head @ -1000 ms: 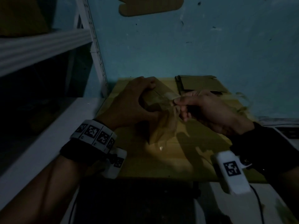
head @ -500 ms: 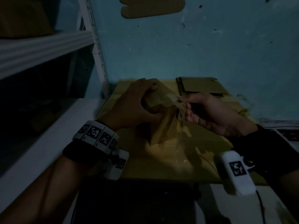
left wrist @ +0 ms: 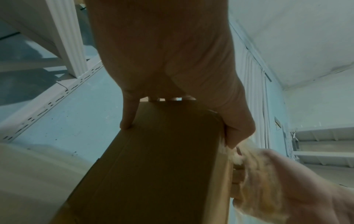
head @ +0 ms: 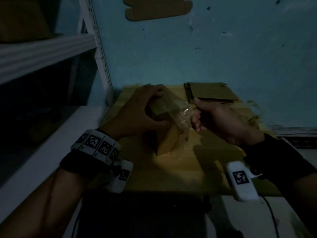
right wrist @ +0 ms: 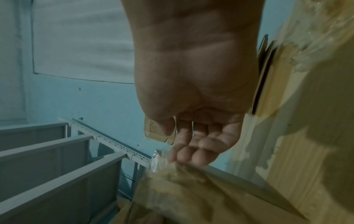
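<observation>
A small brown cardboard box (head: 167,140) stands on end over the wooden board (head: 188,170). My left hand (head: 135,115) grips its top from the left, fingers over the far edge and thumb on the near face. The left wrist view shows the box (left wrist: 162,159) under that hand (left wrist: 168,60). A crinkled strip of clear tape (head: 184,115) runs from the box's top right corner to my right hand (head: 219,119), which pinches it with curled fingers. In the right wrist view the tape (right wrist: 160,162) lies at the fingertips (right wrist: 184,156). The scene is dim.
Flattened cardboard boxes (head: 212,92) lie at the back right against the blue wall. Loose tape scraps (head: 253,115) sit at the board's right edge. A white slotted shelf rack (head: 101,57) stands left, with a white ledge (head: 42,152) below. A dark object (head: 142,215) lies in front.
My right hand has drawn away to the right, peeling the clear tape off the box's top corner. The left hand keeps its grip and the box stays in place.
</observation>
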### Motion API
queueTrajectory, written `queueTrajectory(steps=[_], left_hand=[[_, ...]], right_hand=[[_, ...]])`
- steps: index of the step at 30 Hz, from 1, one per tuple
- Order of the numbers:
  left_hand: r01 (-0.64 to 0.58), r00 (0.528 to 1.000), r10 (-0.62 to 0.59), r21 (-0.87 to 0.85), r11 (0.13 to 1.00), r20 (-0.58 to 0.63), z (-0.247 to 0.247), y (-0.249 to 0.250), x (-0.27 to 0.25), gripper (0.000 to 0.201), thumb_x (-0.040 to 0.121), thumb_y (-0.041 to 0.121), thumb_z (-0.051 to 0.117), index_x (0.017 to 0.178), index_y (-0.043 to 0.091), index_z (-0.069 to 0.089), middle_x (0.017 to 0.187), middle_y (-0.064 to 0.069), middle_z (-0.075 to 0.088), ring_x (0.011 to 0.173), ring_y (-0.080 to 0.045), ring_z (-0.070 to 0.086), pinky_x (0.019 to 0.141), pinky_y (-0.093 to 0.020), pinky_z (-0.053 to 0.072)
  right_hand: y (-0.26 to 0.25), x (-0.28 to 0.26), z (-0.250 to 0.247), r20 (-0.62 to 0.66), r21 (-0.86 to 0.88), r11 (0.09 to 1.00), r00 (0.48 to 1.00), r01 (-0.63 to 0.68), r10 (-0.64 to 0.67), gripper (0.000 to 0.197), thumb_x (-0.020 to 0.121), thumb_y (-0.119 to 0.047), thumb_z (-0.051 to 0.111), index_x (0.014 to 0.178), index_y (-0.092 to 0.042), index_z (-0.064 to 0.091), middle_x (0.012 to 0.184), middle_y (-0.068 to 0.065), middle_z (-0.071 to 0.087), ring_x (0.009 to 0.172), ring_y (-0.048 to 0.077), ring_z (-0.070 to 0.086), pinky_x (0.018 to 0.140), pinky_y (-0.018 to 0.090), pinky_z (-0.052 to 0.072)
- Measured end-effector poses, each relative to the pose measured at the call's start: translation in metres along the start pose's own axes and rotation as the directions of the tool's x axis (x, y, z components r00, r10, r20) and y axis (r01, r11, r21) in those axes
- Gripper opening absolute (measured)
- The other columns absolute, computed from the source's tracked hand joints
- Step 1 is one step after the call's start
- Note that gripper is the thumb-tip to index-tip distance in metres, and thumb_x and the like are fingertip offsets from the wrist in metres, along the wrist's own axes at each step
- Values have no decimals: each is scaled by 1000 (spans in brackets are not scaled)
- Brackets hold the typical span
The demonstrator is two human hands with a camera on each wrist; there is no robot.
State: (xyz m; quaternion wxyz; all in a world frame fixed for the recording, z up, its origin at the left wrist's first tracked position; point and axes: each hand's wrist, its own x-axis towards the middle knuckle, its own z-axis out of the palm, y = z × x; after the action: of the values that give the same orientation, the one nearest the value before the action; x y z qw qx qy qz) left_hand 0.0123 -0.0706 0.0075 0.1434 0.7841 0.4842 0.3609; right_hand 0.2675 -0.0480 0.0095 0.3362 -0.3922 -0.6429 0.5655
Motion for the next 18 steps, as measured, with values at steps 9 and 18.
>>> queueTrajectory(steps=[9, 18], left_hand=[[-8, 1000, 8, 10, 1000, -6, 0, 0, 0, 98, 58, 66, 75, 141, 23, 46, 151, 7, 38, 140, -15, 36, 115, -49, 35], [-15, 1000, 15, -5, 1000, -8, 1, -3, 1, 95, 59, 64, 77, 139, 23, 45, 152, 5, 38, 140, -16, 38, 115, -49, 36]], right_hand=[[15, 5, -4, -155, -154, 984, 981, 94, -118, 28, 101, -20, 56, 78, -7, 68, 68, 7, 63, 62, 12, 57, 61, 23, 46], [7, 3, -3, -58, -54, 902, 901, 427, -430, 30, 73, 6, 74, 99, -8, 70, 78, -6, 73, 73, 5, 67, 73, 22, 57]])
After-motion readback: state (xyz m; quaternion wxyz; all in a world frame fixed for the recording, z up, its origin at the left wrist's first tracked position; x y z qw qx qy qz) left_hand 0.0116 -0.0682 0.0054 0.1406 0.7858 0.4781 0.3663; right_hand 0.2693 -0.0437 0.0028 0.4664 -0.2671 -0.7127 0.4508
